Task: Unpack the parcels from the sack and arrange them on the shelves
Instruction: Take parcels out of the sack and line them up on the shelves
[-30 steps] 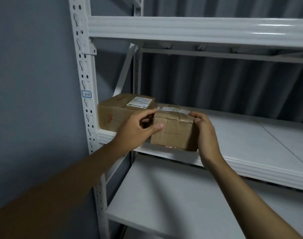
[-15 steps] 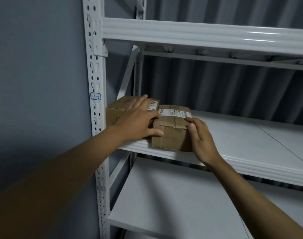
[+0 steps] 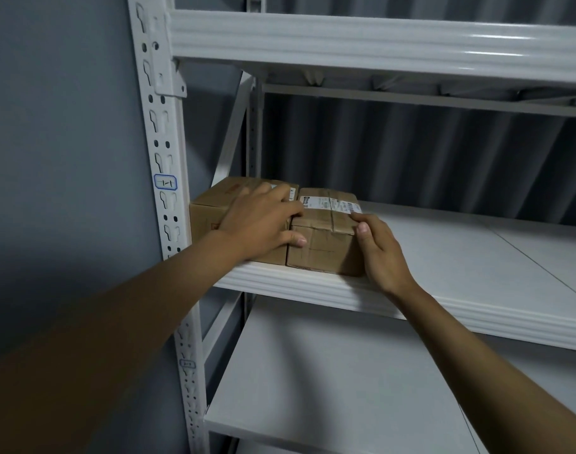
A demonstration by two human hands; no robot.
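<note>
A person stood before a white metal rack, both arms reaching to its middle shelf. Two cardboard parcels sat side by side at the shelf's left end, touching. A second earlier the smaller parcel had hung at the shelf's front edge — now it rested fully on the board, pushed against the larger parcel. The left hand lay flat across the larger parcel's top, fingers relaxed, thumb touching the smaller one's front. The right hand cupped the smaller parcel's right side, thumb on its front corner. This parcel looked placed — the sack was out of view.
</note>
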